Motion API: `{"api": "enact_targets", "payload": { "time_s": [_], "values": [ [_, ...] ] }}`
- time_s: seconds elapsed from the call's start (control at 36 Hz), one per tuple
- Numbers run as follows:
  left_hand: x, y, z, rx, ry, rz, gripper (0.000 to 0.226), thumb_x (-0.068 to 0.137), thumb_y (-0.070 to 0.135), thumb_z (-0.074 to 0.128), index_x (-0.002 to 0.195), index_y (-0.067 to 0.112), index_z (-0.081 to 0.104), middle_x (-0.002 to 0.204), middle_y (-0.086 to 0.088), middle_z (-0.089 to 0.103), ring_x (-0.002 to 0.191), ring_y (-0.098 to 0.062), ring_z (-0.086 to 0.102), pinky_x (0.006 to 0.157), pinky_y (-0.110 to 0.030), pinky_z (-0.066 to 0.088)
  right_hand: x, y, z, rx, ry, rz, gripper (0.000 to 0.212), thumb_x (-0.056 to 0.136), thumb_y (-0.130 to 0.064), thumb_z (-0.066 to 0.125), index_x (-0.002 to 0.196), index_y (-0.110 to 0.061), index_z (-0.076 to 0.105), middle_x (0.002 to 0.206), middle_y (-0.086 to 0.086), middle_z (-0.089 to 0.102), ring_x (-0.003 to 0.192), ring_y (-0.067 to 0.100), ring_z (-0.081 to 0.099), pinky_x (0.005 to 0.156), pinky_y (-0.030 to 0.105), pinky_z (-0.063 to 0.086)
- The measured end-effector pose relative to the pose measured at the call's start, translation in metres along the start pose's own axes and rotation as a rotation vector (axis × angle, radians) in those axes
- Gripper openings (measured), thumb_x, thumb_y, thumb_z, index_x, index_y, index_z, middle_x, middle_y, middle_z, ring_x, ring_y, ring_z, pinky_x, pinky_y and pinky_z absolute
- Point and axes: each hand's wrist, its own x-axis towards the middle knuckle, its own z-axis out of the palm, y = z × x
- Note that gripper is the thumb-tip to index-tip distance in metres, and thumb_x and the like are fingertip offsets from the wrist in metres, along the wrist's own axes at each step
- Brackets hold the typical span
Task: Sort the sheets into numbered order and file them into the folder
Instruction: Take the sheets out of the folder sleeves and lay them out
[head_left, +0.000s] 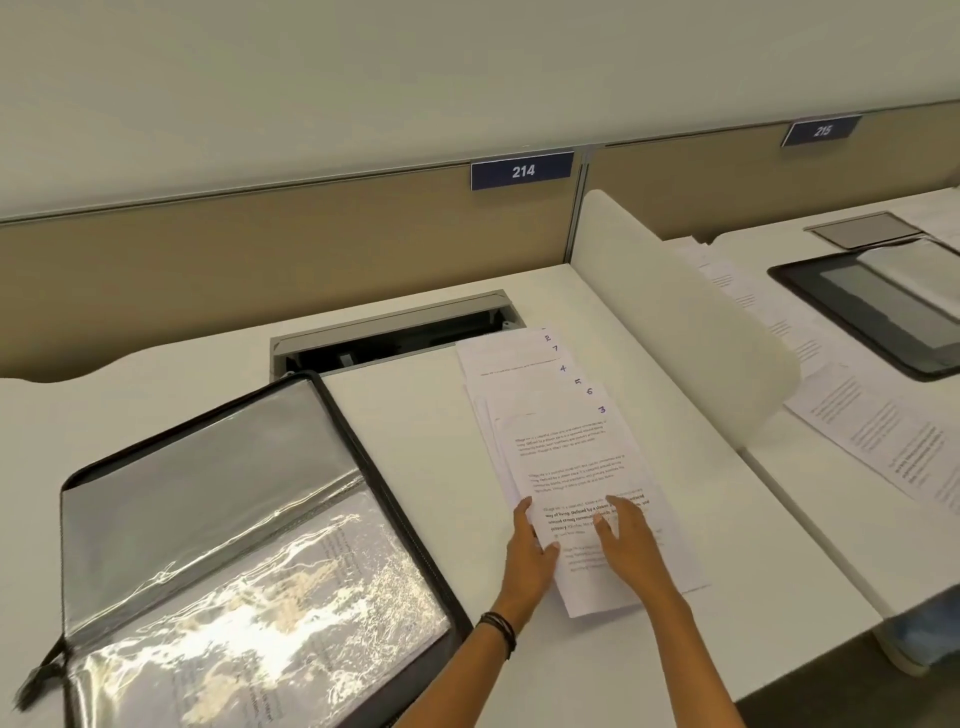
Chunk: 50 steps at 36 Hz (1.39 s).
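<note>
Bare forearms ending in left hand (531, 552) and right hand (627, 540); stacked thin black cord bracelets (500, 630) encircle the left wrist.

White desk (415, 467), flat and pale. Left of the left grip (530, 551): an open zip folder (234, 519), lying flat with its shiny clear sleeves facing up. Under the left grip and the right grip (626, 540): fanned sheets (566, 447), corners numbered 2, 7, 4, 5, 6, 3. Beyond both, at the fan's far end: an open cable hatch (395, 338) set into the top.
</note>
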Motion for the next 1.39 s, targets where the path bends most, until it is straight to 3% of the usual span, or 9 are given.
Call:
{"api": "enact_targets", "payload": {
  "time_s": [0.28,0.58,0.69,0.78,0.86,0.97,1.14,1.25,1.39],
  "values": [
    [0.007,-0.006,-0.031,0.135,0.067,0.029,0.038,0.095,0.011,0.052,0.125,0.029,0.04,0.103,-0.003,0.056,0.083,-0.008,0.055,0.079,-0.023,0.05,-0.001,0.021,0.013,-0.195,0.016,-0.044,0.044,0.097,-0.019,0.048,0.138,-0.008,0.039,0.155,0.01,0.021,0.143,0.024,0.022,0.115,0.044,0.021],
    [-0.009,-0.013,-0.104,0.249,0.243,0.215,0.029,0.096,0.006,0.051,0.117,0.027,0.053,0.116,0.012,0.053,0.098,-0.003,0.054,0.079,-0.007,0.042,-0.001,0.0,0.031,-0.159,0.115,0.043,0.051,0.094,-0.01,0.051,0.141,-0.004,0.035,0.155,0.018,0.016,0.144,0.03,0.013,0.116,0.045,0.018],
    [-0.02,-0.023,-0.134,0.259,0.308,0.242,0.035,0.095,0.004,0.051,0.107,0.037,0.054,0.111,0.011,0.056,0.094,-0.007,0.055,0.084,-0.019,0.045,-0.002,-0.023,0.037,-0.058,0.106,0.017,0.05,0.093,-0.009,0.053,0.14,-0.006,0.037,0.155,0.022,0.014,0.143,0.035,0.011,0.115,0.042,0.015],
    [-0.029,-0.037,-0.154,0.307,0.381,0.267,0.031,0.095,0.006,0.052,0.112,0.032,0.055,0.124,0.005,0.056,0.12,-0.013,0.049,0.109,-0.033,0.034,-0.003,-0.043,0.04,0.035,0.044,-0.031,0.048,0.093,-0.009,0.053,0.139,-0.007,0.039,0.153,0.019,0.019,0.142,0.032,0.017,0.112,0.039,0.021],
    [-0.036,-0.046,-0.174,0.474,0.39,0.229,0.033,0.095,0.031,0.052,0.127,0.027,0.049,0.148,0.005,0.033,0.142,-0.013,0.015,0.116,-0.035,-0.007,-0.007,-0.061,0.044,0.141,-0.038,-0.088,0.044,0.094,-0.009,0.054,0.136,-0.007,0.042,0.146,0.012,0.035,0.134,0.025,0.034,0.108,0.03,0.029],
    [-0.047,-0.056,-0.198,0.728,0.353,0.122,0.116,0.056,0.098,0.006,0.148,0.028,0.014,0.152,0.01,-0.009,0.14,-0.01,-0.017,0.101,-0.032,-0.031,-0.015,-0.085,0.054,0.196,-0.232,-0.086,0.034,0.097,-0.017,0.051,0.13,-0.018,0.049,0.126,-0.001,0.046,0.121,0.017,0.045,0.099,0.026,0.036],
    [-0.055,-0.07,-0.22,0.961,0.08,0.062,0.135,0.042,0.104,0.001,0.142,0.017,-0.023,0.145,-0.001,-0.038,0.132,-0.024,-0.042,0.089,-0.031,-0.044,-0.025,-0.111,0.082,0.199,-0.406,-0.109,0.02,0.097,-0.02,0.049,0.112,-0.029,0.057,0.115,-0.002,0.059,0.107,0.012,0.055,0.085,0.021,0.04],
    [-0.057,-0.075,-0.229,0.984,0.029,0.13,0.129,0.049,0.101,0.003,0.142,0.016,-0.023,0.146,0.0,-0.037,0.124,-0.012,-0.051,0.095,-0.031,-0.042,-0.035,-0.125,0.098,0.167,-0.483,-0.102,0.022,0.094,-0.014,0.049,0.11,-0.027,0.057,0.111,0.0,0.062,0.102,0.012,0.058,0.074,0.016,0.043],
    [-0.061,-0.079,-0.231,0.924,0.087,0.164,0.106,0.058,0.096,-0.001,0.144,0.035,-0.006,0.151,0.004,-0.024,0.138,-0.019,-0.032,0.103,-0.026,-0.032,-0.043,-0.138,0.113,0.134,-0.541,-0.091,0.022,0.094,-0.012,0.048,0.112,-0.02,0.057,0.106,0.004,0.065,0.093,0.014,0.062,0.069,0.017,0.047]
  ]
}}
